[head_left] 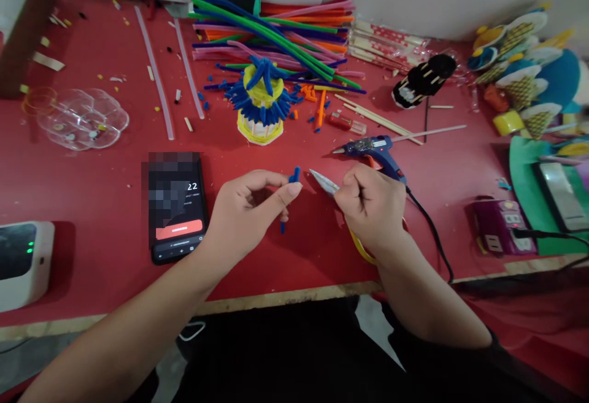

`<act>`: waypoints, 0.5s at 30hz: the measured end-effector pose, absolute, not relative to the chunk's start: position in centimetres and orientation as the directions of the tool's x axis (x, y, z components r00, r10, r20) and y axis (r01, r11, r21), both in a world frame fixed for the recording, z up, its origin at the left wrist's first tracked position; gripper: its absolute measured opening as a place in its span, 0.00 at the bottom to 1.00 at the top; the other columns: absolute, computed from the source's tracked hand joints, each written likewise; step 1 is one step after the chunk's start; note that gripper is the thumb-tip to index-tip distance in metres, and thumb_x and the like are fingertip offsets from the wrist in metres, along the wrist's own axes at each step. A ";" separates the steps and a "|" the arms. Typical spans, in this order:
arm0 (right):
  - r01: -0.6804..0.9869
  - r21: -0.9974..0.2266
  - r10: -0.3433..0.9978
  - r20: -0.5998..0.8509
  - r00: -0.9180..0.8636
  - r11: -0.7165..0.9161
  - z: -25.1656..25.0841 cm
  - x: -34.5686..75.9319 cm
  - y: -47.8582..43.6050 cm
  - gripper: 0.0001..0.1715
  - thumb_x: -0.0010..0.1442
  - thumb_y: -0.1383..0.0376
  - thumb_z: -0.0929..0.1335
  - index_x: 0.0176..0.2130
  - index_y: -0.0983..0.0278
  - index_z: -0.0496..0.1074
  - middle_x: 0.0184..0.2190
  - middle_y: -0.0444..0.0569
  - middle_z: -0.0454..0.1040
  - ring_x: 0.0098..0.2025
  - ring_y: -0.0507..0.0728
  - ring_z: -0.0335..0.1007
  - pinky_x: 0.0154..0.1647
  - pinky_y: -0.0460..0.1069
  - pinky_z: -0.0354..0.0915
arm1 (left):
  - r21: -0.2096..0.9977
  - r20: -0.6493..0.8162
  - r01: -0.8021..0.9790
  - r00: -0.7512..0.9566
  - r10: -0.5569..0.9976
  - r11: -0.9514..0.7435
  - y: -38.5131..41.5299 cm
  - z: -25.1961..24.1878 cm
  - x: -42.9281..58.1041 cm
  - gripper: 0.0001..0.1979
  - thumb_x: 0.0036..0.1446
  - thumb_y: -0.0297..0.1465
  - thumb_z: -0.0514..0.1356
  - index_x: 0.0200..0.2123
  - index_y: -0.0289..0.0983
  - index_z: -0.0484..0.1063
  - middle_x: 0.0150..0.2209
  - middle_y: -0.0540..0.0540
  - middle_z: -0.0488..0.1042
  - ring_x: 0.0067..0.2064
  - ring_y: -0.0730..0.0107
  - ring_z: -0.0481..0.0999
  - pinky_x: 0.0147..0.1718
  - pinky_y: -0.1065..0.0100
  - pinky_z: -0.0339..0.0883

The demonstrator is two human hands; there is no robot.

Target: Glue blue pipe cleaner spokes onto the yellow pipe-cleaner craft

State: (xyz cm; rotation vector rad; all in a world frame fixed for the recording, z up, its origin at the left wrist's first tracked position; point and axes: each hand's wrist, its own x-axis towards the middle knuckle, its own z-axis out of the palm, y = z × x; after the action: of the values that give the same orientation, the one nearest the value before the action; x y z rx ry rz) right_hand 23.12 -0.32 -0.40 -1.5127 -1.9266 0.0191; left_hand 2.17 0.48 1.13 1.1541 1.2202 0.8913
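My left hand point(257, 203) pinches short pieces of blue pipe cleaner point(295, 175) between thumb and fingers; one end pokes out below. My right hand point(370, 203) is closed around scissors point(324, 182), blades pointing left toward the blue pieces but apart from them. Part of the scissors' yellow handle shows under the fist. Beyond my hands stands a small pagoda-like model point(260, 105) with blue pipe-cleaner roofs, yellow trim and a yellow-edged base. Cut blue and orange bits point(307, 92) lie beside it.
A glue gun point(375, 151) with a black cord lies just beyond my right hand. A phone point(177, 207) is left of my left hand. Behind lie a pile of colored pipe cleaners point(276, 29), wooden sticks point(375, 118) and a black model point(424, 81). A purple box point(501, 225) sits right.
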 end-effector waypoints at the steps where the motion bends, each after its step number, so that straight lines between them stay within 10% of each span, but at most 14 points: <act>1: 0.863 -0.413 0.870 0.490 -0.060 0.292 -0.5 23.1 -0.1 0.18 0.65 0.69 0.62 0.24 0.58 0.59 0.17 0.40 0.62 0.20 0.51 0.60 0.24 0.47 0.59 | 0.965 -0.261 0.024 0.194 0.946 0.262 0.5 0.9 2.2 0.10 0.56 0.39 0.72 0.32 0.38 0.81 0.26 0.51 0.79 0.25 0.74 0.76 0.28 0.71 0.72; 8: 0.826 -0.484 0.909 0.410 -0.079 0.290 0.6 24.3 -0.3 0.19 0.69 0.66 0.67 0.57 0.55 0.76 0.46 0.49 0.84 0.39 0.57 0.80 0.40 0.51 0.73 | 0.954 -0.277 -0.040 0.265 0.924 0.298 0.4 0.0 2.5 0.09 0.57 0.37 0.72 0.33 0.37 0.82 0.28 0.50 0.82 0.27 0.75 0.79 0.32 0.73 0.76; 15: 0.959 -0.177 0.973 -0.028 -0.230 0.221 1.2 29.4 -6.8 0.10 0.64 0.60 0.67 0.42 0.62 0.76 0.37 0.55 0.81 0.39 0.67 0.79 0.40 0.60 0.73 | 0.968 -0.250 0.057 0.275 0.928 0.244 0.2 0.3 2.2 0.10 0.59 0.38 0.69 0.35 0.37 0.81 0.31 0.47 0.84 0.31 0.70 0.82 0.33 0.71 0.78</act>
State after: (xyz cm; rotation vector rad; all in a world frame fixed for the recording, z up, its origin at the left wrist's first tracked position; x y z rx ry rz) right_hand 29.44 -6.76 1.19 -1.8918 -2.3844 0.2388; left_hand 2.22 0.18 0.30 1.1602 1.1241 0.8091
